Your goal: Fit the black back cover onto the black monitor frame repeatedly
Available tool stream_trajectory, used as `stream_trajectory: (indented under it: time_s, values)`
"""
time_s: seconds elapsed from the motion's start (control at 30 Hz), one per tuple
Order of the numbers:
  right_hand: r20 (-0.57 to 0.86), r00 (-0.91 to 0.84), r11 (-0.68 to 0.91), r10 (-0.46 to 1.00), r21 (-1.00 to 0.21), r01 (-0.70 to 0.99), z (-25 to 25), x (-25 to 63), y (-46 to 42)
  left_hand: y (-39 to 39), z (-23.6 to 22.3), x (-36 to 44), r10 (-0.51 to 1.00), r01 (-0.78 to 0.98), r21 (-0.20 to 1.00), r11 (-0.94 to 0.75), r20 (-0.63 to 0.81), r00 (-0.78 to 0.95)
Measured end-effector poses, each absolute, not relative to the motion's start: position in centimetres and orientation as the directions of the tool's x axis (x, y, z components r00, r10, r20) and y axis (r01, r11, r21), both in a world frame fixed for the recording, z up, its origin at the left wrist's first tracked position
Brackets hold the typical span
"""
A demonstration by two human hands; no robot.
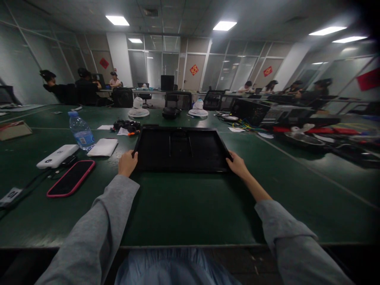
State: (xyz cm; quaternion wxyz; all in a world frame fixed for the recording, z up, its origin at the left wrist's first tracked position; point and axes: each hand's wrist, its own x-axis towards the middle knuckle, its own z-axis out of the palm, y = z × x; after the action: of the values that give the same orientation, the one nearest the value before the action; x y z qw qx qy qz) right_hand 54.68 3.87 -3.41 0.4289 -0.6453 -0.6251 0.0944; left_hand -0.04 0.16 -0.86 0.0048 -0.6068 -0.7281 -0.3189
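A black rectangular tray-like panel (204,152) with a raised rim lies at the middle of the green table, its long side towards me. Two thin upright lines and a small raised part show near its centre. My left hand (128,162) grips the panel's left edge, thumb on top. At the right edge, my right hand (237,163) is closed around the rim in the same way. The undersides of both grips are hidden, as are most of the fingers.
Left on the green table (190,209) are a phone (71,179), a white power bank (57,156), folded white paper (103,147) and a water bottle (81,130). Small white fans (138,107) stand behind. A pan (304,138) and cables lie right. Several people sit farther back.
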Motion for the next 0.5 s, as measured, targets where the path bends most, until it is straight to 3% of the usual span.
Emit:
stream_trajectory:
  time_s: [0.27,0.5]
  values:
    - [0.436,0.209,0.118,0.875,-0.611,0.783,-3.6,54.0,3.7,0.2,-1.3,0.2,0.876,0.844,0.533,0.062,0.376,-0.301]
    - [0.392,0.19,0.047,0.9,-0.522,0.852,-2.9,53.6,3.5,-0.3,0.8,0.8,0.889,0.791,0.568,0.227,0.21,-0.406]
